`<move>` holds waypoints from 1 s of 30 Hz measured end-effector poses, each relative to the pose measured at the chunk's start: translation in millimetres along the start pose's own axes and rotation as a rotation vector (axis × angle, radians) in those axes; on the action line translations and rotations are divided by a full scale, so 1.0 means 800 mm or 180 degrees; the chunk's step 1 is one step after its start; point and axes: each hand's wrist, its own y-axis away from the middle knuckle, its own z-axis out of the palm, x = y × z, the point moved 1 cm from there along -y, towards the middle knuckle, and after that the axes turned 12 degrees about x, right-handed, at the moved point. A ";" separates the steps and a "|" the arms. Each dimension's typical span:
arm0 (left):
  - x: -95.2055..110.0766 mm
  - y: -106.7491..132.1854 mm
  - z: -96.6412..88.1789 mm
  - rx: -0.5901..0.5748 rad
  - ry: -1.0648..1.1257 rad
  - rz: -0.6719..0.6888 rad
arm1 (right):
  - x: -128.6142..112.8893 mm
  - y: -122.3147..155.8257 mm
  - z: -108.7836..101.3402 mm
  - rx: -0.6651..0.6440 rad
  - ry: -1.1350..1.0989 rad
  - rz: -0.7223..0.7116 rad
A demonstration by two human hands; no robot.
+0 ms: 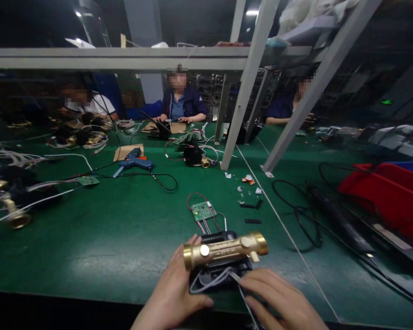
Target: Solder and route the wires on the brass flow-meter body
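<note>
- The grey wires (213, 284) could kink or pull loose, I judge, if the right hand (275, 295) tugs sharply while they lie looped within the black housing (223, 236).
- A wire might also get trapped against the housing's edge if it is pressed down before it lies flat.
- The circuit board (203, 211), at 11 o'clock from the brass fitting (223, 252), seems joined by leads; turning or dragging the housing could strain those joints or scrape the board over the desk (124, 247).
- The work sits by the desk's near edge, at 6 o'clock in the view, so a slipping hold could send it over, the fitting's likely weight adding to that.
- Grip: the left hand (179, 286), at 8 o'clock, clasps the housing's end with thumb in front and fingers behind; the right, between 4 and 5 o'clock, appears to pinch the wires.
- The fitting is a golden tube lying across the housing from 9 to 3 o'clock, threaded at its ends, with a round, shiny boss toward 9, a small stub toward 4 and raised markings too small to read.
</note>
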 end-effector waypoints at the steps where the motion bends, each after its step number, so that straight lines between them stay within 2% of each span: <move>1: 0.002 0.000 0.008 0.0169 0.0009 0.0048 | -0.002 0.003 0.006 0.0038 0.0134 -0.0033; 3: 0.005 -0.004 0.018 0.0398 0.0033 0.0154 | -0.006 0.010 0.015 0.0170 0.0417 -0.0077; 7: 0.003 -0.009 0.021 0.0532 0.0028 0.0249 | -0.012 0.025 0.029 0.0226 0.1051 0.0040; 11: -0.004 -0.007 0.024 0.0646 0.0064 0.0359 | -0.015 0.027 0.044 0.0281 0.1297 -0.0248; 16: -0.014 -0.006 0.034 0.0963 0.0124 0.0511 | -0.024 0.007 0.066 0.0586 0.0961 -0.0018; 21: -0.013 -0.006 0.032 0.0894 0.0108 0.0806 | -0.031 0.010 0.072 0.0486 0.0779 -0.0267; 30: -0.010 -0.006 0.030 0.1068 0.0078 0.1017 | -0.030 0.000 0.087 0.0558 0.0285 -0.0154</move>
